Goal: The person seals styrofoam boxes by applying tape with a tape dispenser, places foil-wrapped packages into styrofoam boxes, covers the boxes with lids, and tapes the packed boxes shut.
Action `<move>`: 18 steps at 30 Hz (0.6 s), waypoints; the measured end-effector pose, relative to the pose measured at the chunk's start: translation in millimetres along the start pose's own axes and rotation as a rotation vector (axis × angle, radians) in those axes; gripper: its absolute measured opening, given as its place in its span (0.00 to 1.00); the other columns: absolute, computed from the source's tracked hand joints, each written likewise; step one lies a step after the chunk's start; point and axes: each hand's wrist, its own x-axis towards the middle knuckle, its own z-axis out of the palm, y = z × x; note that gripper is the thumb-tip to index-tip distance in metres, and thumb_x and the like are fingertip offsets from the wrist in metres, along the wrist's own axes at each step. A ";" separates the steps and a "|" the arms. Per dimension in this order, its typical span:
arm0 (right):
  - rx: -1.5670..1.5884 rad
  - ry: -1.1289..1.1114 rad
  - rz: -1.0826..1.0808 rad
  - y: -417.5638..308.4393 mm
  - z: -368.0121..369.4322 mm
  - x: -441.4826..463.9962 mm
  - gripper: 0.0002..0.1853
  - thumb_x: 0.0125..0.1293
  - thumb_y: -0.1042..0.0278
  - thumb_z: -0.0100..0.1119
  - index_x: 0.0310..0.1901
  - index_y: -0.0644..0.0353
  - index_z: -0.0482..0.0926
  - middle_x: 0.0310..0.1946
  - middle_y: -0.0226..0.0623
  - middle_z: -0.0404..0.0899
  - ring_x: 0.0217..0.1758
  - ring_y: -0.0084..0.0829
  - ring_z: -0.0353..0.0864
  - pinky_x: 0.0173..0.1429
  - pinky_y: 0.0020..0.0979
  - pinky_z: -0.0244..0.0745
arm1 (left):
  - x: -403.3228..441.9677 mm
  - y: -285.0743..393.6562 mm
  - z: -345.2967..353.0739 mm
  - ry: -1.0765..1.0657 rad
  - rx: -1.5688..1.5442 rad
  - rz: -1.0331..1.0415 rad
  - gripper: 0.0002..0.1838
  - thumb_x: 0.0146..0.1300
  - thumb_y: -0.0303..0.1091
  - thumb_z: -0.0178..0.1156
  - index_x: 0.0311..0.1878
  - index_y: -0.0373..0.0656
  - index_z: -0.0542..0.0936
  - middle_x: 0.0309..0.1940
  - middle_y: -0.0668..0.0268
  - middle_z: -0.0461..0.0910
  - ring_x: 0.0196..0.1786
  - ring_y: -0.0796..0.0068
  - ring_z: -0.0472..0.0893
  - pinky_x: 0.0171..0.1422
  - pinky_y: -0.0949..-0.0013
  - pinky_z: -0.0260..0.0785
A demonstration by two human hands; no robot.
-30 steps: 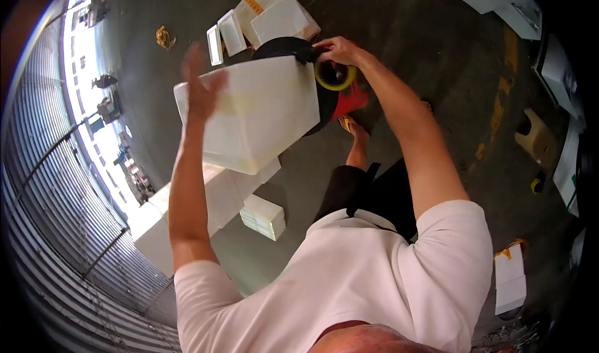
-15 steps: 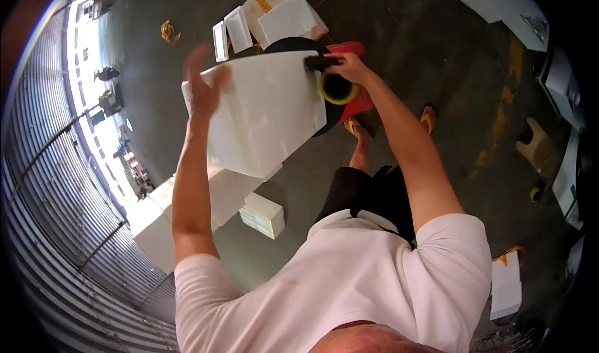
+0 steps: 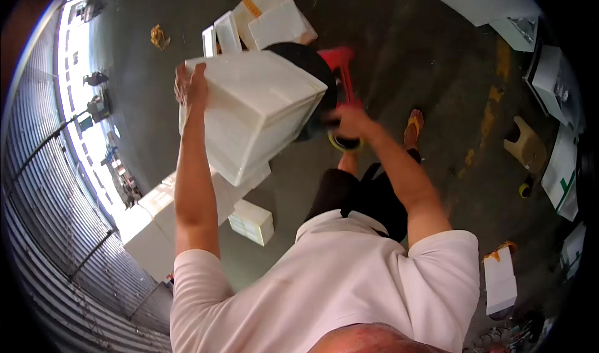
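Observation:
A white foam box (image 3: 249, 97) sits tilted over a round black surface (image 3: 319, 97), with an edge and two faces turned toward me. My left hand (image 3: 192, 88) grips the box's far left end, its fingers wrapped over the corner. To the right of the box, my right hand (image 3: 352, 123) is closed around a tape dispenser; motion blurs it. The dispenser's yellow-rimmed tape roll (image 3: 345, 142) shows below the hand, apart from the box. Part of the dispenser is hidden by my fingers. A shiny strip, seemingly tape, runs along the box's near right face.
A red plastic piece (image 3: 340, 66) stands beside the black surface. More foam boxes (image 3: 274, 22) lie beyond it, and a long white stack (image 3: 162, 222) stands at left. A small box (image 3: 251, 222) is on the floor. White boxes (image 3: 493, 4) and a beige stool (image 3: 525, 144) are at right.
The box has turned, bringing a lower edge and side face into view. My left hand has come down onto its left end. My right hand has moved down toward my body with the tape dispenser.

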 end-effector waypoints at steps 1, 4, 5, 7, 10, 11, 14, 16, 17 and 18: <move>-0.240 -0.066 0.002 -8.6 9.1 -4.0 0.28 0.55 0.68 0.71 0.59 0.63 0.78 0.53 0.40 0.82 0.55 0.27 0.79 0.61 0.30 0.73 | -14.6 -2.9 -6.5 -0.008 0.026 -0.138 0.39 0.50 0.59 0.62 0.64 0.49 0.73 0.60 0.55 0.75 0.64 0.51 0.71 0.69 0.55 0.59; -0.271 -0.048 -0.204 -2.1 29.5 -32.3 0.26 0.58 0.67 0.69 0.58 0.63 0.78 0.51 0.40 0.82 0.55 0.30 0.79 0.60 0.32 0.74 | -9.2 1.8 -14.8 0.012 0.073 -0.281 0.40 0.50 0.61 0.61 0.65 0.49 0.72 0.61 0.55 0.75 0.65 0.52 0.71 0.70 0.55 0.59; -0.296 -0.039 -0.223 14.4 17.2 -10.2 0.26 0.58 0.67 0.69 0.58 0.63 0.78 0.51 0.40 0.82 0.55 0.30 0.79 0.60 0.32 0.74 | -5.9 3.1 -12.0 0.034 0.098 -0.340 0.41 0.50 0.62 0.60 0.66 0.49 0.71 0.61 0.55 0.75 0.66 0.52 0.71 0.70 0.55 0.59; 0.627 0.716 -0.172 46.1 17.0 19.7 0.23 0.60 0.67 0.68 0.58 0.61 0.78 0.50 0.40 0.81 0.55 0.32 0.79 0.59 0.32 0.73 | -4.7 10.3 -12.9 -0.002 0.108 -0.343 0.43 0.51 0.63 0.59 0.67 0.48 0.70 0.61 0.55 0.75 0.67 0.53 0.70 0.71 0.54 0.58; 0.708 1.401 -0.096 -9.6 40.1 85.1 0.23 0.60 0.70 0.68 0.59 0.60 0.77 0.50 0.38 0.81 0.54 0.29 0.79 0.58 0.30 0.73 | -8.7 13.9 -16.5 0.036 0.092 -0.411 0.39 0.54 0.60 0.60 0.66 0.48 0.70 0.62 0.53 0.74 0.68 0.53 0.68 0.72 0.54 0.56; 0.708 1.401 -0.098 -6.7 52.7 73.6 0.23 0.60 0.70 0.68 0.59 0.60 0.77 0.50 0.38 0.81 0.54 0.29 0.79 0.58 0.30 0.73 | -10.8 -4.9 -8.6 0.037 0.090 -0.410 0.39 0.54 0.60 0.60 0.66 0.48 0.70 0.62 0.53 0.74 0.68 0.53 0.68 0.72 0.54 0.56; 0.645 1.127 -0.057 -11.2 71.6 39.6 0.26 0.60 0.70 0.68 0.61 0.61 0.75 0.49 0.36 0.81 0.50 0.27 0.80 0.56 0.29 0.75 | -19.2 -21.7 0.6 0.191 -0.072 0.211 0.36 0.54 0.49 0.66 0.65 0.45 0.70 0.67 0.54 0.68 0.72 0.52 0.63 0.74 0.54 0.54; 0.830 1.060 -0.134 -20.7 28.1 30.3 0.27 0.59 0.69 0.68 0.61 0.63 0.75 0.48 0.36 0.82 0.49 0.26 0.81 0.55 0.28 0.75 | -74.1 31.4 -25.8 -0.035 -0.064 0.609 0.39 0.51 0.45 0.70 0.65 0.44 0.68 0.68 0.55 0.64 0.74 0.51 0.59 0.76 0.51 0.50; 1.037 0.964 -0.175 -30.4 12.5 25.2 0.28 0.58 0.69 0.69 0.61 0.64 0.75 0.47 0.36 0.82 0.48 0.25 0.81 0.53 0.27 0.76 | -99.6 46.7 -42.7 -0.237 0.065 0.933 0.42 0.47 0.45 0.73 0.65 0.42 0.67 0.67 0.56 0.65 0.75 0.51 0.58 0.78 0.49 0.49; 0.911 0.668 -0.111 -80.8 -39.0 11.6 0.29 0.57 0.69 0.69 0.61 0.66 0.74 0.46 0.35 0.82 0.47 0.24 0.81 0.52 0.27 0.77 | -113.6 59.0 -51.1 -0.313 0.089 0.959 0.44 0.45 0.45 0.73 0.66 0.43 0.67 0.66 0.55 0.66 0.75 0.51 0.58 0.79 0.48 0.47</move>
